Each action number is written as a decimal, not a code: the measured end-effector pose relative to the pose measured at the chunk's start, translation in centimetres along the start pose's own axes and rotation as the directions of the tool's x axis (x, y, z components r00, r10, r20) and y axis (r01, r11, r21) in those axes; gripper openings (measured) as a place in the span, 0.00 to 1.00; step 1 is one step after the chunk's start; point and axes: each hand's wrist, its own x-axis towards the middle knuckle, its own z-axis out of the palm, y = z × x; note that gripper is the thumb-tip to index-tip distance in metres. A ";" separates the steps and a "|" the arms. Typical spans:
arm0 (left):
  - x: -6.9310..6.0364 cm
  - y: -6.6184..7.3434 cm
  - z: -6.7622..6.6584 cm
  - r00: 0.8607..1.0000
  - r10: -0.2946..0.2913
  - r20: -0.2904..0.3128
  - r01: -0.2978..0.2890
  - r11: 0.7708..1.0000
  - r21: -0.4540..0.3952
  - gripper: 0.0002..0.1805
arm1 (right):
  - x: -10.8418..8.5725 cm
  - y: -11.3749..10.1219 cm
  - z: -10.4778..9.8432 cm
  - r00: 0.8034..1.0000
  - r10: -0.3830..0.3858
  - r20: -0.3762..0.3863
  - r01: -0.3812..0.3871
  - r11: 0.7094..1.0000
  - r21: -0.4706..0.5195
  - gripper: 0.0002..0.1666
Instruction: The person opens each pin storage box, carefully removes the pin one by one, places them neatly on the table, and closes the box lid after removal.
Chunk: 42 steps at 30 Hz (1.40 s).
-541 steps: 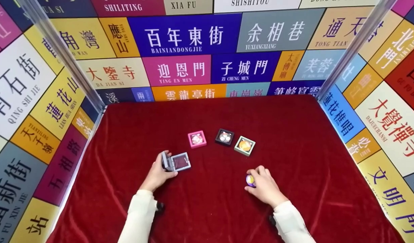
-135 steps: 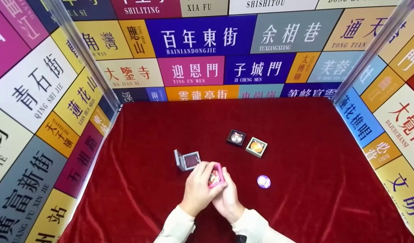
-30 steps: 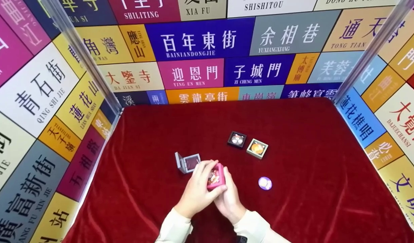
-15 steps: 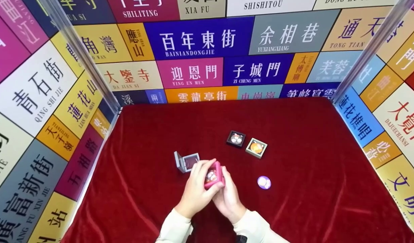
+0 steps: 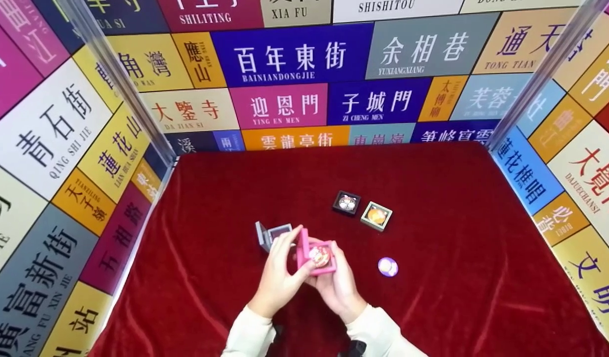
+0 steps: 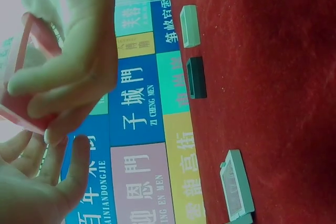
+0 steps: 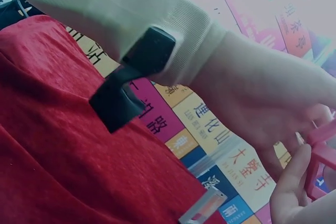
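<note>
In the head view, both hands hold a small pink box with its hinged lid raised on the left. A round disc with a red and white picture sits in it. My left hand grips the lid side, thumb across the near edge. My right hand cradles the base, fingers partly hidden beneath, thumb along the right side. Just behind the left hand stands an opened grey box, partly covered by the fingers. A purple and white round disc lies right of the hands.
A black box and a pale green box with pictures in them sit side by side farther back. Dark red cloth covers the table. Printed sign panels wall off the back and sides, with clear corner posts.
Earlier the grey box and purple disc were in the hands; both lie on the cloth now. The pink box was picked up, and within the last half second its lid has swung open leftward.
</note>
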 end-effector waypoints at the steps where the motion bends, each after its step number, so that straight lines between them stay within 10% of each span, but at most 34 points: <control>1: 0.0 0.0 -0.1 1.000 -0.013 0.000 0.013 1.000 -0.018 0.43 | 0.0 -0.1 0.0 1.000 0.002 0.008 -0.002 1.000 -0.003 0.36; 12: -0.3 0.9 -1.0 0.987 -0.155 0.035 0.159 0.945 -0.287 0.46 | 0.1 -1.0 -0.6 1.000 0.014 -0.007 -0.014 0.999 -0.030 0.36; 18: 0.2 3.3 -2.0 0.990 -0.138 0.009 0.133 0.931 -0.339 0.42 | 0.1 -2.0 -0.9 0.993 -0.107 -0.043 0.095 0.969 -0.228 0.27; 21: 0.0 2.6 -1.9 0.992 -0.128 -0.019 0.114 0.935 -0.337 0.43 | 0.1 -2.8 -0.7 0.965 -0.262 -0.001 0.230 0.851 -0.472 0.26; 27: -0.7 0.1 -1.1 0.986 -0.159 -0.041 0.136 0.929 -0.344 0.46 | -0.3 -4.2 -0.2 0.883 -0.393 0.256 0.393 0.324 -0.861 0.36; 30: -0.7 -0.2 -1.2 0.988 -0.154 -0.032 0.133 0.925 -0.355 0.45 | -0.6 -4.3 -0.3 0.883 -0.360 0.301 0.377 0.164 -0.911 0.33; 34: -0.9 -0.5 -1.3 0.987 -0.157 -0.020 0.140 0.923 -0.358 0.45 | -0.6 -4.2 -0.7 0.886 -0.337 0.320 0.358 0.056 -0.932 0.31; 42: -1.2 -0.5 -1.3 0.985 -0.171 -0.010 0.157 0.925 -0.345 0.45 | -0.3 -3.7 -0.9 0.878 -0.348 0.329 0.359 0.024 -0.933 0.28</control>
